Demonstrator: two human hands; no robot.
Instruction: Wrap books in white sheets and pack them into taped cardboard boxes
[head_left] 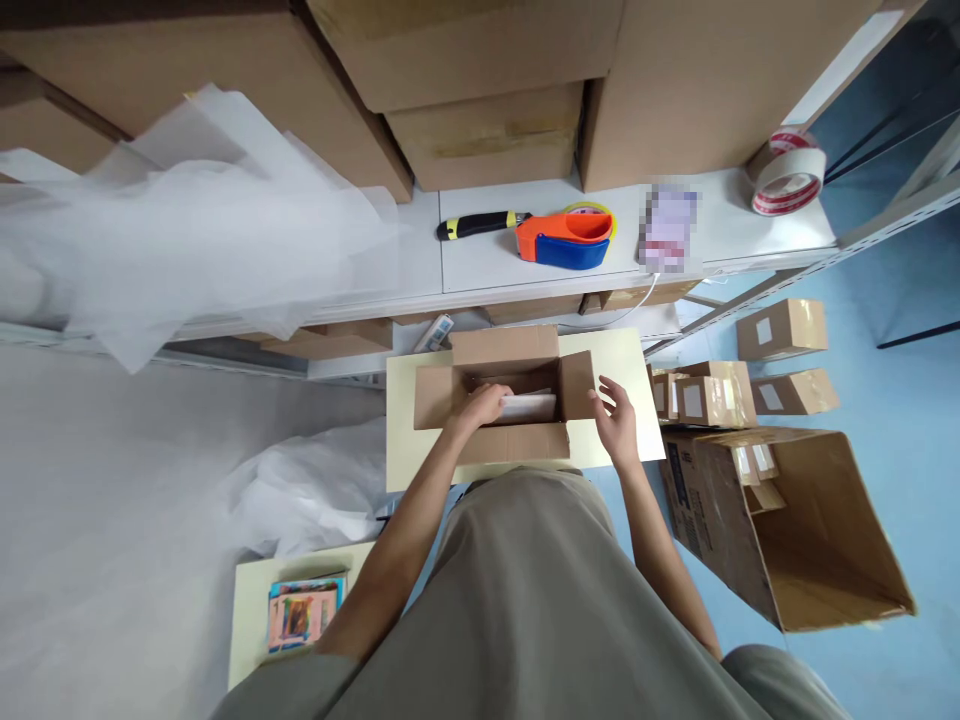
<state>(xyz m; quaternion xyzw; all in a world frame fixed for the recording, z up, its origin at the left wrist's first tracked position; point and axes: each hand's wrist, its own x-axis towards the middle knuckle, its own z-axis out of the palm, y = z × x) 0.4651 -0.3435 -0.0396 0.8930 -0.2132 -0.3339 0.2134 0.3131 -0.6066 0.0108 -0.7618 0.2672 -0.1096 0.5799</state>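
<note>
An open cardboard box (514, 442) sits on a pale yellow board, its flaps folded outward. My left hand (486, 403) reaches into the box from the left side. Its fingers are closed on the left end of a flat white packet (529, 407), whose exact kind I cannot make out. My right hand (616, 420) is held just beside the right flap (577, 385), with fingers apart and nothing in them. The bottom of the box is mostly hidden by the white packet and my left hand.
On the shelf ahead lie a utility knife (480, 225), an orange and blue tape dispenser (566, 240), a phone (669, 228) and tape rolls (787, 180). White wrapping sheets (225, 220) overhang at left. A large open carton (832, 530) and several small boxes stand right; books (304, 612) lie lower left.
</note>
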